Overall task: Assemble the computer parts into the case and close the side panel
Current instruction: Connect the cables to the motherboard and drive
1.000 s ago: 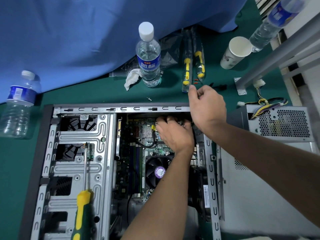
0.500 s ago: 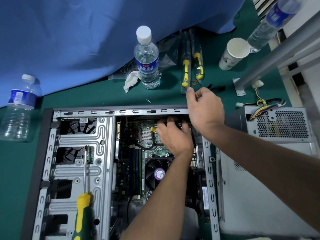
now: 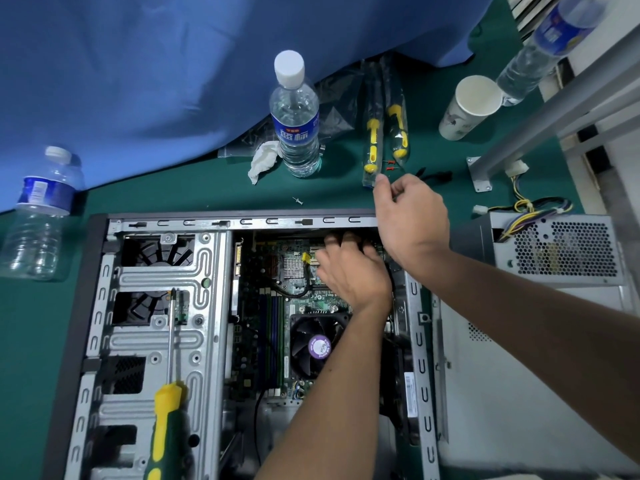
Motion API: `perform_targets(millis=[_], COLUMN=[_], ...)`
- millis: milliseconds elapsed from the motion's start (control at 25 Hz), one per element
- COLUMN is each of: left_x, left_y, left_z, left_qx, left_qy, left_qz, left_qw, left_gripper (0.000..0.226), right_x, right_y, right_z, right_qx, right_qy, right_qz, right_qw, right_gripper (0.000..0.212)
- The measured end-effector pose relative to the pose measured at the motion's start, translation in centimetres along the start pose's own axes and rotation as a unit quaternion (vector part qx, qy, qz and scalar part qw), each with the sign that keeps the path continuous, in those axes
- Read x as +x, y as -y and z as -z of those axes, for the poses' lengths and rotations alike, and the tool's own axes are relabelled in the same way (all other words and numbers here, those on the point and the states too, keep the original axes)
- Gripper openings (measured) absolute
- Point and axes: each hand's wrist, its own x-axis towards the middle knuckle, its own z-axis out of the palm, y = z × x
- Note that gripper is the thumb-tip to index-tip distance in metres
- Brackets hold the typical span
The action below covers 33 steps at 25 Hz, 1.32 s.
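The open computer case (image 3: 166,223) lies on its side on the green table. Its motherboard (image 3: 273,306) and CPU fan (image 3: 317,346) face up. My left hand (image 3: 349,271) reaches into the case over the far right part of the board. Its fingers curl down over a dark part at the board's far edge, most of which the hand hides. My right hand (image 3: 412,216) hovers over the far right corner of the case with fingers curled and thumb against forefinger; anything between them is hidden. The power supply (image 3: 561,247) sits outside, right of the case.
A yellow-green screwdriver (image 3: 162,420) lies on the drive cage (image 3: 156,271). Behind the case are a water bottle (image 3: 296,126), a tissue (image 3: 263,159), bagged screwdrivers (image 3: 384,129), a paper cup (image 3: 467,109) and a loose screw (image 3: 298,201). Another bottle (image 3: 38,216) lies left. A grey panel (image 3: 519,393) lies right.
My right hand has lifted slightly from the case's far rim toward the bagged screwdrivers. My left hand stays in the same spot on the board.
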Motion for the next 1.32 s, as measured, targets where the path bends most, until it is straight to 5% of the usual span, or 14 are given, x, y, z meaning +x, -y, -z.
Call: perform_targets(millis=[760,1320], left_x=[1.0,1.0], left_y=[0.0,-0.7], left_z=[0.5,1.2], left_qx=[-0.100,-0.057], left_qy=[0.012,0.037], left_qz=[0.090,0.107], left_qw=[0.991,0.992], left_gripper=[0.037,0.031], right_x=[0.2,0.1], right_y=[0.0,0.0], right_z=[0.1,0.0], right_qx=[0.005,0.006], right_qy=[0.005,0.004], right_qz=[-0.001,0.008], right_qw=[1.000,1.000], right_gripper=[0.038,0.037])
